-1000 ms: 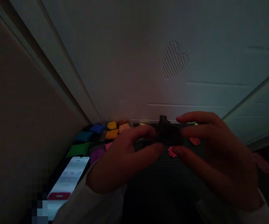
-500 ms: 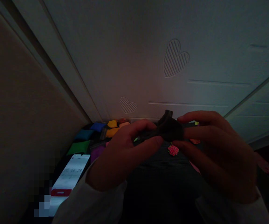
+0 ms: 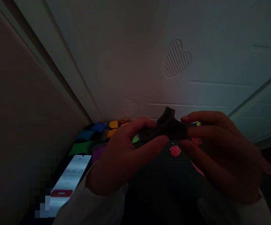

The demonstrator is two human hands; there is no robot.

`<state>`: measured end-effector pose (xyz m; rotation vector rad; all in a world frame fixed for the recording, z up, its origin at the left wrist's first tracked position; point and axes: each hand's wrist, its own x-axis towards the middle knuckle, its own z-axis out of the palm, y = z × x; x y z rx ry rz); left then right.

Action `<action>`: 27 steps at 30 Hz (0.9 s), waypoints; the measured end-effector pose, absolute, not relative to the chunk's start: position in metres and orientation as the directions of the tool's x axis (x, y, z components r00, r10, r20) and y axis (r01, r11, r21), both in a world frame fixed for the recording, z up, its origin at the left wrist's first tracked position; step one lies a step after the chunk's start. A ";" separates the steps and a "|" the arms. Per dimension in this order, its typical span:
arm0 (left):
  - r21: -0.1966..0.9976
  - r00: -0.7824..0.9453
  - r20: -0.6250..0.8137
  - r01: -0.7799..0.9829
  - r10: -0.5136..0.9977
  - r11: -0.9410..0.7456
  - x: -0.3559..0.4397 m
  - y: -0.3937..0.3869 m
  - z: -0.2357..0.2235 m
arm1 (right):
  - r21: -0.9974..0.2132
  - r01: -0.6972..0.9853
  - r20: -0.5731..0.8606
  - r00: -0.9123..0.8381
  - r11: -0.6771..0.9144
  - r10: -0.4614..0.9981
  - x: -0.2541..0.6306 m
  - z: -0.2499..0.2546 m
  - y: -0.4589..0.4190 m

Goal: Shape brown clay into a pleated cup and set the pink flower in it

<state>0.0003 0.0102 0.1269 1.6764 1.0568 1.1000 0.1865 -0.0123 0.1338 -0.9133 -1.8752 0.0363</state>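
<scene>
Between my two hands, in the middle of the head view, is a dark brown, soft-looking piece (image 3: 170, 126) with a bent, raised tip; the dim light hides what it is made of. My left hand (image 3: 123, 156) is closed on its left part, thumb in front and fingers behind. My right hand (image 3: 224, 153) is at its right edge, middle finger and thumb against it, index finger lifted slightly away. Below it, on a dark ribbed surface (image 3: 159, 175), lies a pink flower-like piece (image 3: 175, 151). A light green leaf-like piece (image 3: 135, 139) shows beside my left fingers.
At the left lie several coloured packets, among them a green packet (image 3: 79, 148), a blue packet (image 3: 99, 127) and a yellow packet (image 3: 113, 124). A lit phone (image 3: 67, 178) lies in front of them. A white panel (image 3: 135, 62) with embossed hearts stands behind.
The brown piece has risen slightly and its tip stands a little higher. My right fingers have spread a little and shifted right. More of the green leaf-like piece shows.
</scene>
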 end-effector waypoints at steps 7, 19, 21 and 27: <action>0.873 0.163 0.330 0.323 0.930 -0.366 0.002 0.007 0.126 | -0.437 0.555 0.777 -0.163 0.708 0.608 0.183 0.130 -0.009; 0.702 0.189 0.462 0.519 0.867 -0.487 0.004 -0.001 0.131 | -0.327 0.571 0.801 -0.256 0.753 0.542 0.191 0.134 -0.013; 0.693 0.193 0.465 0.528 0.864 -0.491 0.004 -0.001 0.131 | -0.348 0.547 0.791 -0.264 0.761 0.552 0.192 0.133 -0.011; 0.660 0.212 0.486 0.548 0.848 -0.515 0.002 0.000 0.130 | -0.383 0.480 0.796 -0.263 0.789 0.546 0.191 0.133 -0.008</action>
